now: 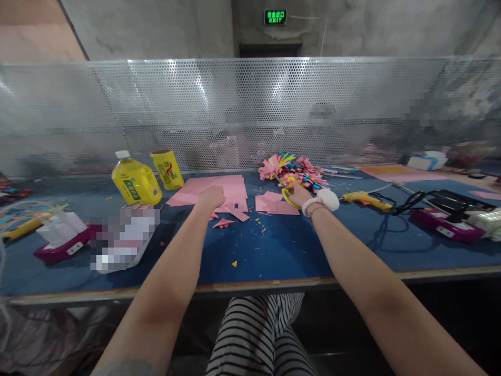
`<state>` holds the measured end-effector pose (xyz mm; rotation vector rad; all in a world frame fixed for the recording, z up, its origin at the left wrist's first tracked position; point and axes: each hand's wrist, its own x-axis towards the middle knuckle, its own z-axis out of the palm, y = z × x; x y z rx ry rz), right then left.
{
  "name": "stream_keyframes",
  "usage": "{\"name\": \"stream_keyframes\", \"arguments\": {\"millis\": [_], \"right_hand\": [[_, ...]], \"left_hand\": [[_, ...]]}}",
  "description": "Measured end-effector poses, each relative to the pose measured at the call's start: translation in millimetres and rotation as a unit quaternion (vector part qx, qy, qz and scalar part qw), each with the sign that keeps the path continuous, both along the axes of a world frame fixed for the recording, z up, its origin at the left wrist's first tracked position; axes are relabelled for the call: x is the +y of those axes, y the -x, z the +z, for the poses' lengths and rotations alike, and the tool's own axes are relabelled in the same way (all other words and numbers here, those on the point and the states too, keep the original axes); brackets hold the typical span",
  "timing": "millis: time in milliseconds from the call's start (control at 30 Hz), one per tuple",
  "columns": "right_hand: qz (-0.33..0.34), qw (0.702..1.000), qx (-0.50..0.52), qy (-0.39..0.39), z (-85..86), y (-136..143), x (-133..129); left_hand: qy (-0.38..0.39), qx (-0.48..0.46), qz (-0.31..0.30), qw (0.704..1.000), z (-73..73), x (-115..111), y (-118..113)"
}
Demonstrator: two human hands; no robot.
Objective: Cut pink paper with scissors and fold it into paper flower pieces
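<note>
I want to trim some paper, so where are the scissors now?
In the head view, the yellow-handled scissors are right of centre, in the right hand, next to the small pink paper pieces and the colourful paper flowers.

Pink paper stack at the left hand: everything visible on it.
The pink paper stack looks like plain, thin sheets, lying flat on the blue table top in front of the perforated panel. Its edges are uneven, the sheets slightly misaligned, with small squarish gaps near the near right corner. The left hand, curled, appears to rest on its near part, hiding some of it. Smaller pink pieces lie at the near edge. The sheet count can't be told.
</note>
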<state>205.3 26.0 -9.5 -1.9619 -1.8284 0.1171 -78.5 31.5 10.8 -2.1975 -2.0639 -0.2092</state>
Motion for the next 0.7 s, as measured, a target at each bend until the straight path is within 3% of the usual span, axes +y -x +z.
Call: {"name": "stream_keyframes", "arguments": {"millis": [133,300,433,700], "right_hand": [[0.017,0.999,-0.041,0.006,-4.9,3,3],[0.006,0.994,-0.108,0.026,-4.7,7,-1],[-0.019,0.990,-0.130,0.060,1.3,10,-8],[0.008,0.991,-0.131,0.008,11.1,26,-22]], "left_hand": [[0.024,-0.009,-0.041,0.999,-11.9,8,3],[0.048,-0.037,-0.007,0.998,-24.5,12,7],[0.040,-0.079,0.027,0.996,-26.6,12,9],[0.007,-0.128,0.023,0.991,-28.0,17,17]]}}
